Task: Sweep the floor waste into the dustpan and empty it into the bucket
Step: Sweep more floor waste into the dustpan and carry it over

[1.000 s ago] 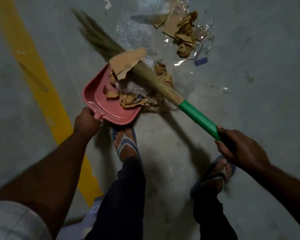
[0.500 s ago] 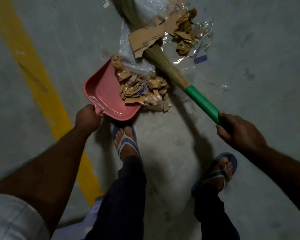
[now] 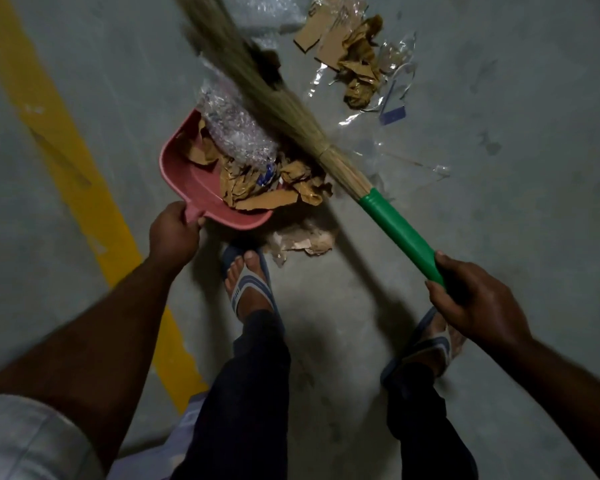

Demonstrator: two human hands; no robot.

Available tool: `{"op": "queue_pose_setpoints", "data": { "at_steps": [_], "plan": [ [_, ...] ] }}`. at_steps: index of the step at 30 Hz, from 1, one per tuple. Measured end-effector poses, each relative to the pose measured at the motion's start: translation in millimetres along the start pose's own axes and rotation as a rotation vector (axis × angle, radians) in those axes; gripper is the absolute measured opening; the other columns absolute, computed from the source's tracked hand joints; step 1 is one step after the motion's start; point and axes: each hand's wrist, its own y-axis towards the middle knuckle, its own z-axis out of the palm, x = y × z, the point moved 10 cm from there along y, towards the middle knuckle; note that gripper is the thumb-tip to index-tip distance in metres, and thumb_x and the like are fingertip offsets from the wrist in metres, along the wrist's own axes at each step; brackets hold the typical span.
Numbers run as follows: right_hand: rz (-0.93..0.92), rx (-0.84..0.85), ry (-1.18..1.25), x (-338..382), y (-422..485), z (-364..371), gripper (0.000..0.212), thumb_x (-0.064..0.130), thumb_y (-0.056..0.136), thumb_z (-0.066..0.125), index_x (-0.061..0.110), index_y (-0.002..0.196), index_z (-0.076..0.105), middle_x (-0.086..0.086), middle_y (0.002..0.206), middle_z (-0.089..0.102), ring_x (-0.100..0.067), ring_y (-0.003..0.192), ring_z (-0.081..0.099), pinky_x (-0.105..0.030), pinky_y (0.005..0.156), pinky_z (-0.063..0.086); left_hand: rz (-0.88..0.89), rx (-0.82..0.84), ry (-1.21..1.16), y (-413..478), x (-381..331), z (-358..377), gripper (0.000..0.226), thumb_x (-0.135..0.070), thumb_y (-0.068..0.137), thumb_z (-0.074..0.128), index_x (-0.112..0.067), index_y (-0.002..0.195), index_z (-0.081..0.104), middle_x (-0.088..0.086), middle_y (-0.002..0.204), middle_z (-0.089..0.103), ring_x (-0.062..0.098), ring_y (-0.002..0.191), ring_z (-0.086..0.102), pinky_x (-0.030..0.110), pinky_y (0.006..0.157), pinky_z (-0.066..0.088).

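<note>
L hand [image 3: 175, 233]: fingers curled tight round the stub handle of the pink plastic dustpan [image 3: 191, 178], knuckles up, arm reaching fwd from lower left.
R hand [image 3: 475, 303]: wrapped round the low end of the straw broom [image 3: 395, 226] on its green plastic grip, thumb on top, arm in from lower right.
Broom line: slants up-left from my R hand, bristles blurred, crossing the pan's far corner.
Pan: on the grey concrete floor [image 3: 499, 202], just ahead of my L foot, mouth facing right.
In pan: torn brown cardboard scraps [image 3: 257, 192] + clear bubble wrap [image 3: 232, 133], heaped at the open edge, some over the lip.
On floor: crumpled pale scrap [image 3: 302, 240] by my toes; loose cardboard and plastic film pile [image 3: 354, 64] well beyond, top right.
Left of pan: yellow painted stripe [image 3: 66, 161].
</note>
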Motion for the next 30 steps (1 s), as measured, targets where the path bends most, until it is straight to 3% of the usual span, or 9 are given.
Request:
{"op": "queue_pose_setpoints", "data": {
  "at_steps": [4, 11, 16, 21, 24, 30],
  "plan": [
    [0.054, -0.1, 0.02, -8, 9, -28, 0.047, 0.021, 0.082, 0.078, 0.011, 0.126, 0.065, -0.011, 0.117, 0.07, -0.03, 0.097, 0.07, -0.029, 0.082, 0.049, 0.022, -0.042, -0.102, -5, -5, -9, 0.033, -0.027, 0.095, 0.062, -0.011, 0.124, 0.06, 0.013, 0.116, 0.068, 0.033, 0.105, 0.063, 0.042, 0.087, 0.049],
    [0.121, -0.2, 0.045, -18, 27, -59, 0.049, 0.025, 0.084, 0.074, 0.012, 0.13, 0.061, -0.014, 0.117, 0.069, -0.034, 0.095, 0.068, -0.041, 0.086, 0.053, 0.089, -0.079, -0.048, -22, 1, -21, 0.03, -0.022, 0.095, 0.063, -0.005, 0.12, 0.062, 0.018, 0.112, 0.068, 0.037, 0.102, 0.062, 0.034, 0.076, 0.039],
    [0.001, -0.221, 0.01, 12, 61, -64, 0.048, 0.026, 0.085, 0.074, 0.011, 0.128, 0.063, -0.017, 0.112, 0.069, -0.037, 0.094, 0.067, -0.043, 0.084, 0.054, 0.023, -0.07, 0.019, -28, 30, -24, 0.032, -0.023, 0.094, 0.063, -0.005, 0.121, 0.061, 0.019, 0.114, 0.067, 0.039, 0.103, 0.062, 0.042, 0.08, 0.046],
    [-0.058, -0.092, -0.143, 54, 130, -42, 0.046, 0.038, 0.088, 0.066, 0.026, 0.132, 0.056, -0.014, 0.117, 0.063, -0.038, 0.103, 0.061, -0.043, 0.083, 0.05, -0.094, -0.079, 0.075, -18, 41, -22, 0.027, -0.019, 0.093, 0.064, -0.002, 0.114, 0.062, 0.021, 0.111, 0.066, 0.041, 0.102, 0.06, 0.042, 0.081, 0.045],
    [-0.099, 0.037, -0.283, 66, 154, -17, 0.034, 0.039, 0.088, 0.06, 0.027, 0.12, 0.056, -0.015, 0.106, 0.061, -0.039, 0.095, 0.061, -0.04, 0.075, 0.049, -0.202, -0.073, 0.066, -5, 51, -17, 0.026, -0.022, 0.092, 0.064, -0.004, 0.111, 0.061, 0.022, 0.11, 0.066, 0.042, 0.103, 0.06, 0.043, 0.083, 0.046],
    [-0.138, 0.17, -0.194, 46, 109, 20, 0.038, 0.032, 0.085, 0.067, 0.024, 0.121, 0.06, -0.016, 0.103, 0.065, -0.039, 0.091, 0.065, -0.042, 0.074, 0.054, -0.245, -0.002, 0.114, 24, 51, -4, 0.03, -0.026, 0.093, 0.063, -0.001, 0.109, 0.062, 0.025, 0.111, 0.065, 0.043, 0.106, 0.059, 0.039, 0.08, 0.044]
  ]
}}
